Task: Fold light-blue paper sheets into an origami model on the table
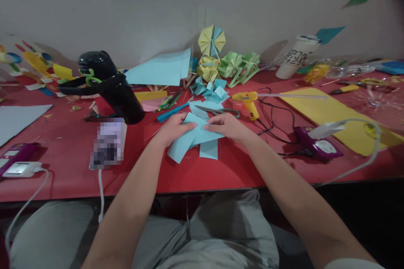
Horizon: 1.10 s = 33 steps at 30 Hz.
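Note:
Between my two hands is a light blue sheet of paper, held just over the front of the red table. My left hand grips its left side, thumb on top and fingers behind. On the other side, my right hand pinches it with the thumb pressed to its face. Under it lie more blue pieces, one a small square near the table edge. Just beyond my fingers rest grey-handled scissors on blue paper. A blue stick-like tool lies to the left of them.
A yellow glue gun with its black cord lies right of centre. Purple power strips sit at both sides. A black bottle leans behind a phone at left. Folded paper shapes stand by the wall.

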Tool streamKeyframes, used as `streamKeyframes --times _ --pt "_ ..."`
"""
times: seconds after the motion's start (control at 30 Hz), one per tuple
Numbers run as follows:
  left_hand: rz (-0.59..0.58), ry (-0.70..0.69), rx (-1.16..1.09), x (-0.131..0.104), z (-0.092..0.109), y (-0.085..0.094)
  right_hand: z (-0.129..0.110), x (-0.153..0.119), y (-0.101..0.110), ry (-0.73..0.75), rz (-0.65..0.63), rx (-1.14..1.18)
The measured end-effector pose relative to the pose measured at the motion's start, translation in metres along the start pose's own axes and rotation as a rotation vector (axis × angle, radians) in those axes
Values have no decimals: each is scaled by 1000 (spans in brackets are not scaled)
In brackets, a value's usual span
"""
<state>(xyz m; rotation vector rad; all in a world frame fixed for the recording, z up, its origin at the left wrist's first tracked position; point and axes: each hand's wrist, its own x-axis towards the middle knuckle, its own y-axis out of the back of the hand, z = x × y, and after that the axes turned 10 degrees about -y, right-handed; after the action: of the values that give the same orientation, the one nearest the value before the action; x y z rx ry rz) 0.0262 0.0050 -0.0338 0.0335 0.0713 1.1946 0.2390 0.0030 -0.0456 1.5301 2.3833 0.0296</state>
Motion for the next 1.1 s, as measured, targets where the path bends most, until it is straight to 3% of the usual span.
streamKeyframes --times 0.27,0.43,0.63,0.87,1.1 --pt "-7 -9 24 -1 1 -1 -3 -2 -1 16 18 -52" --pt "-69 -53 41 -1 0 -4 -6 -2 -3 -16 74 -125" --pt "-112 -47 33 -3 2 -8 -4 0 -3 16 50 -99" --pt "51 -125 96 0 3 -8 -9 -4 -3 57 28 -137" --pt "87 -168 132 0 4 -5 -10 -4 -2 64 36 -142"
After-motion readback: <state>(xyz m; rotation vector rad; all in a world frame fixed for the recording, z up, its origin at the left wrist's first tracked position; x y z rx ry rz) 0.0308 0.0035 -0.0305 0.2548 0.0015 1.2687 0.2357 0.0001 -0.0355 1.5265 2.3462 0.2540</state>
